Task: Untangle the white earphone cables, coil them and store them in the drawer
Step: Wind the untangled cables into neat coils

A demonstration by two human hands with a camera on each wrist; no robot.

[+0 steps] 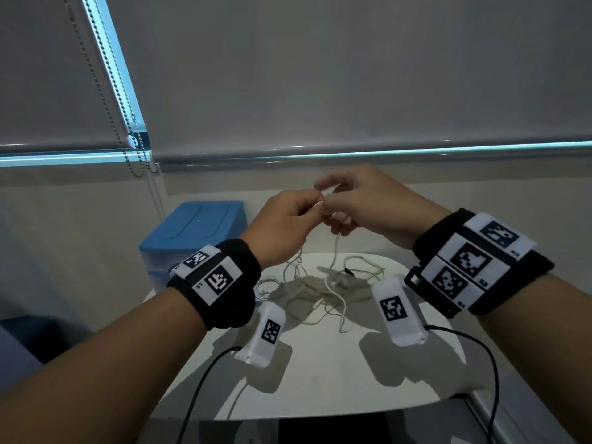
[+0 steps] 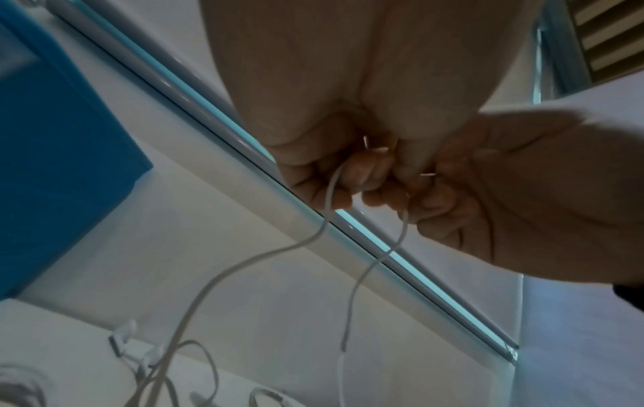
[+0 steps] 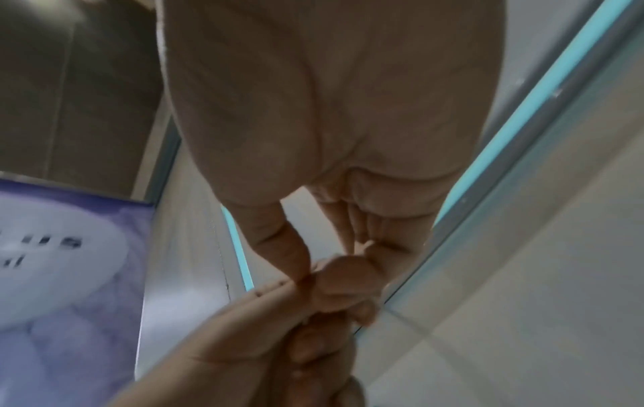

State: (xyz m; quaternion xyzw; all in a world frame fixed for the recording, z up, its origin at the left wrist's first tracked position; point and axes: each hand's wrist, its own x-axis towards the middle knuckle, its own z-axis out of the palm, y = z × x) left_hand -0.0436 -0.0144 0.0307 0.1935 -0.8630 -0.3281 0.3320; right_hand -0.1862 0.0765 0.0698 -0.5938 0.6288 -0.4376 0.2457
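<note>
Both hands are raised above the white table (image 1: 320, 373), meeting fingertip to fingertip. My left hand (image 1: 288, 219) pinches a white earphone cable (image 1: 335, 251) that hangs down to a tangle of white earphone cables (image 1: 320, 293) on the table. My right hand (image 1: 352, 200) pinches the same cable just beside the left fingers. In the left wrist view two strands of the cable (image 2: 327, 209) drop from the curled fingers of the left hand (image 2: 352, 170), with the right hand (image 2: 487, 192) close against it. The right wrist view shows the right hand (image 3: 313, 264) pinching against the left hand (image 3: 313, 344); the cable is hidden there.
A blue drawer unit (image 1: 195, 232) stands at the table's back left, its drawers shut as far as I see. Roller blinds (image 1: 320, 75) with a bead chain (image 1: 134, 155) hang behind. Black wires (image 1: 198, 389) run from the wrist cameras over the table's front edge.
</note>
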